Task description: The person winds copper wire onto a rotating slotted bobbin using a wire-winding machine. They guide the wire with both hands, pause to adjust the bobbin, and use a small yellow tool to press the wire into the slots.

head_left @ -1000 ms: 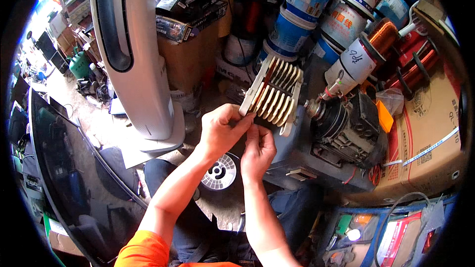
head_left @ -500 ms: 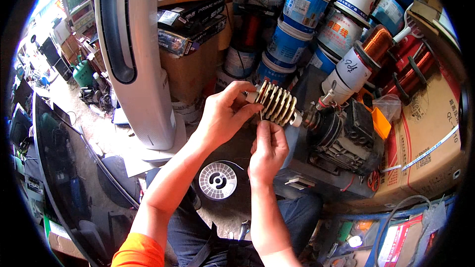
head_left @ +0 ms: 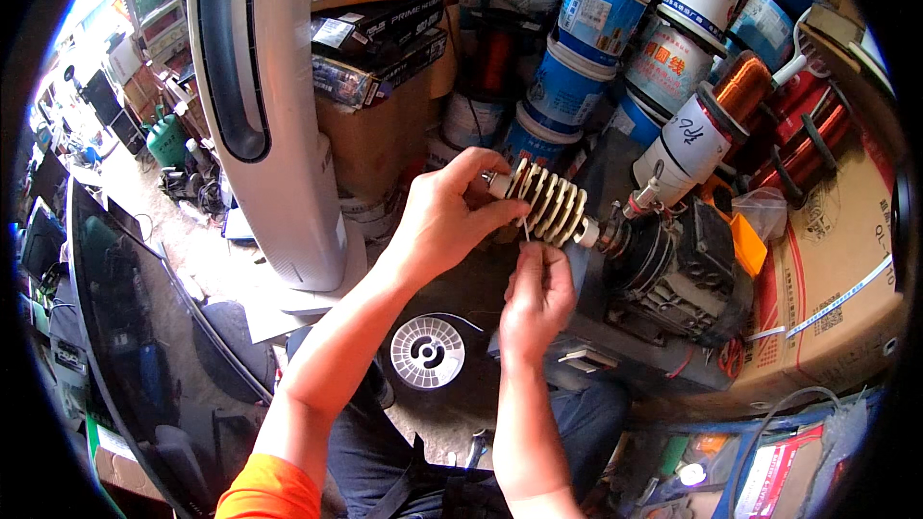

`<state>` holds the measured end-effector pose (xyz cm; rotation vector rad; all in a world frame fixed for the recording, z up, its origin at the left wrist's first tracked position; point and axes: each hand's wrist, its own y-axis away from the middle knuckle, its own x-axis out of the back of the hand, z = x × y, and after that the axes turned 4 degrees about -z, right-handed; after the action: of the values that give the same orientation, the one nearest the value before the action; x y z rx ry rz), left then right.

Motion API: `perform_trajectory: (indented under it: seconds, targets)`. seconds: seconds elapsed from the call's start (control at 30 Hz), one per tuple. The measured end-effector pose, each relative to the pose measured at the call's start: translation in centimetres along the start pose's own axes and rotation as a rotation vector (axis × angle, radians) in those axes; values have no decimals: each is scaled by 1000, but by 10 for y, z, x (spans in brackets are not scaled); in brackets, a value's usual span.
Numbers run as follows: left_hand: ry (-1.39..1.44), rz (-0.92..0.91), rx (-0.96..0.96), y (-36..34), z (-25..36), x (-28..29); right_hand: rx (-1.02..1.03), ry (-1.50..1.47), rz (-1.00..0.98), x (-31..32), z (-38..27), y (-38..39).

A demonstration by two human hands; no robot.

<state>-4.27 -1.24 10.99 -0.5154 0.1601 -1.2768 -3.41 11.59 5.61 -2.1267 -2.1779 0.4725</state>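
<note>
A cream ribbed bobbin [head_left: 561,210] with several thin round flanges lies sideways on the shaft of a dark, greasy motor [head_left: 687,274]. Around its left end curl the fingers of my left hand [head_left: 437,216], with the thumb pressed along the first flanges. Just below the bobbin, my right hand [head_left: 538,293] is closed in a pinch on a thin pale strand [head_left: 526,229]. The strand runs up to the left thumb tip; whether it is wire or sleeving is too small to tell.
On the floor below lies a round white spool [head_left: 428,353]. A tall white appliance [head_left: 279,135] stands left, beside a dark screen panel [head_left: 144,346]. Blue and white wire tubs [head_left: 572,82] are stacked behind. To the right are an orange plastic piece [head_left: 747,243] and a cardboard box [head_left: 836,279].
My right hand has shifted slightly right and down with the strand. My left thumb reaches a little farther right along the bobbin. The whole view has moved slightly.
</note>
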Motion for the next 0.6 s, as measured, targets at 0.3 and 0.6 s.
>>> perform_trajectory:
  seconds: [0.3, 0.6]
  targets:
    - [-179, 2, -37, -44, 10, -2, -384, -352, 8, -18, 37, 0]
    - [-491, 143, -581, -88, -32, -11, -486, -349, 27, -7, 68, 16]
